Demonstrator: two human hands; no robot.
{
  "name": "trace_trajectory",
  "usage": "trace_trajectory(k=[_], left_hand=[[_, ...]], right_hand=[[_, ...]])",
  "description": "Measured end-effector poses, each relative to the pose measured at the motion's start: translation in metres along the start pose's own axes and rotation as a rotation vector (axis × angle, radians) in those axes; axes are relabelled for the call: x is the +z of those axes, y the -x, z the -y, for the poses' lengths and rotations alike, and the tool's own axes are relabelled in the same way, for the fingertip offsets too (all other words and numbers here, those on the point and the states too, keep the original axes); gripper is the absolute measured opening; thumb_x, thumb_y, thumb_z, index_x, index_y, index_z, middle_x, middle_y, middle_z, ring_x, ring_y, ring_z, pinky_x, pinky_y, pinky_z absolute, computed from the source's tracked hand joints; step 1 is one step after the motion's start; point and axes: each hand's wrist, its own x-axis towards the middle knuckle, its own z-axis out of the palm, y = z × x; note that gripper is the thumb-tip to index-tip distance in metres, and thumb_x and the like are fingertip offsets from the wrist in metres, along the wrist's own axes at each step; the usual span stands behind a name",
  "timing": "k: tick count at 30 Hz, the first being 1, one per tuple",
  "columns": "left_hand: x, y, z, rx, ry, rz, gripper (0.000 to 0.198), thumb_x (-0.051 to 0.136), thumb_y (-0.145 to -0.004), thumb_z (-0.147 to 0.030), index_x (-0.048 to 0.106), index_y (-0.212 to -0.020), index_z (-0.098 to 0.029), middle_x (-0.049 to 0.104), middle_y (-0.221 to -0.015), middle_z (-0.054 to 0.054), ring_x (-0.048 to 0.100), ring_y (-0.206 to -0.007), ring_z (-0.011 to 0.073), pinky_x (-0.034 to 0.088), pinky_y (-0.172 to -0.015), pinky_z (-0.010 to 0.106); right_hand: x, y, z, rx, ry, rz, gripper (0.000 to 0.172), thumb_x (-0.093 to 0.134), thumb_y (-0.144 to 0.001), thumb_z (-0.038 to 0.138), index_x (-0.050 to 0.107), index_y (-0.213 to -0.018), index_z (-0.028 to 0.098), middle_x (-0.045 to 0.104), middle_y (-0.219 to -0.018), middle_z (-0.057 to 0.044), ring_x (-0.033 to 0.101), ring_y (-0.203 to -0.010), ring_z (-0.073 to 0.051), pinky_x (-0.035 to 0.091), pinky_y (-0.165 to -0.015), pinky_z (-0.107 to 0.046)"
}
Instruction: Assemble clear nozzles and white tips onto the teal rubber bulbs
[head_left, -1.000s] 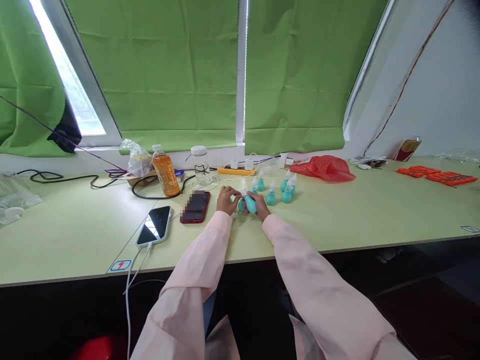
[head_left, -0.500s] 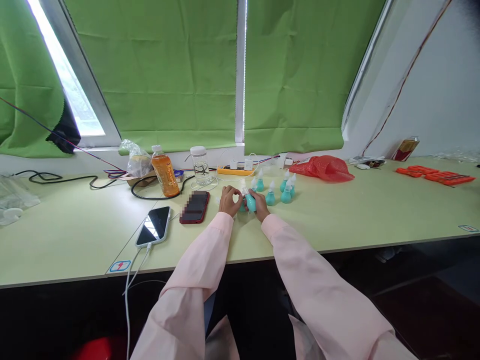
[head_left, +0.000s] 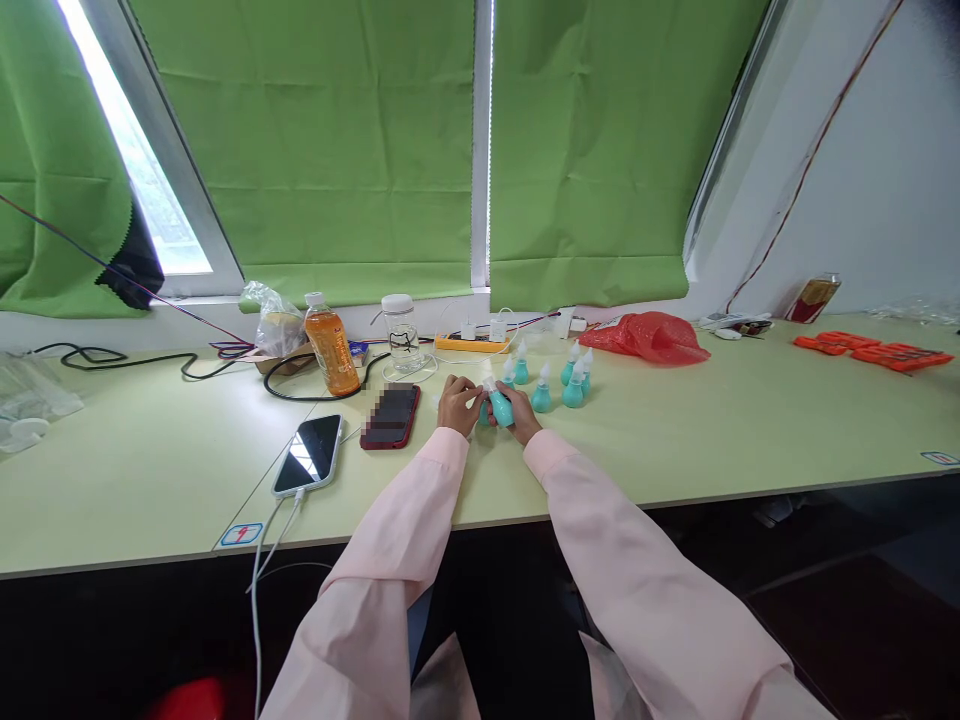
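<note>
My right hand (head_left: 519,418) grips a teal rubber bulb with a clear white tip (head_left: 500,405), held tilted just above the pale green table (head_left: 675,440). My left hand (head_left: 457,402) is closed beside it, its fingers pinched at the bulb's tip end. What those fingers hold is too small to make out. Just behind my hands stand several more teal bulbs with white tips (head_left: 574,388), upright in a loose group.
A red phone (head_left: 390,415) and a white phone on a cable (head_left: 308,452) lie left of my hands. Behind them are an orange drink bottle (head_left: 331,345), a clear jar (head_left: 402,330), a power strip (head_left: 472,342) and black cables. A red plastic bag (head_left: 652,336) and orange trays (head_left: 874,350) lie to the right.
My hands stay together at the same spot. The left fingers have shifted slightly at the bulb's tip. Nothing else on the table has moved.
</note>
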Motion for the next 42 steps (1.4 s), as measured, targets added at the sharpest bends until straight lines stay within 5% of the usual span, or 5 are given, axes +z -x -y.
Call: trace_trajectory(k=[13, 20, 32, 42], left_hand=[[-0.003, -0.003, 0.006, -0.137, -0.056, -0.127, 0.007, 0.057, -0.066, -0.023, 0.064, -0.064, -0.020, 0.055, -0.067, 0.004, 0.044, -0.074, 0.0194, 0.041, -0.064, 0.034], [0.002, 0.002, 0.018, -0.202, -0.131, -0.050, 0.005, 0.062, -0.063, -0.023, 0.067, -0.062, -0.023, 0.050, -0.077, 0.007, 0.038, -0.084, 0.0245, 0.037, -0.070, 0.040], [0.005, 0.005, 0.021, -0.239, -0.174, 0.014, 0.005, 0.063, -0.063, -0.021, 0.067, -0.062, -0.023, 0.048, -0.079, 0.008, 0.037, -0.086, 0.0265, 0.034, -0.068, 0.041], [-0.006, -0.002, 0.007, -0.185, -0.100, -0.070, 0.020, 0.046, -0.077, -0.026, 0.062, -0.066, -0.020, 0.050, -0.068, 0.006, 0.040, -0.077, 0.0212, 0.036, -0.070, 0.037]], right_hand=[[-0.010, -0.009, -0.001, -0.122, -0.037, -0.205, 0.031, 0.047, -0.071, 0.045, 0.050, -0.061, 0.016, 0.052, -0.041, 0.001, 0.046, -0.031, -0.010, 0.035, -0.032, -0.023], [-0.009, -0.007, 0.001, -0.141, -0.009, -0.247, 0.028, 0.049, -0.070, 0.042, 0.051, -0.059, 0.016, 0.052, -0.040, 0.001, 0.046, -0.030, -0.011, 0.034, -0.030, -0.023], [-0.003, -0.001, 0.004, -0.170, 0.073, -0.184, 0.021, 0.050, -0.067, 0.035, 0.051, -0.057, 0.016, 0.049, -0.037, 0.003, 0.043, -0.028, -0.010, 0.033, -0.030, -0.023], [0.003, 0.008, -0.001, -0.348, 0.327, -0.019, 0.009, 0.055, -0.056, 0.026, 0.051, -0.053, 0.018, 0.048, -0.041, 0.006, 0.040, -0.033, -0.008, 0.033, -0.036, -0.022]])
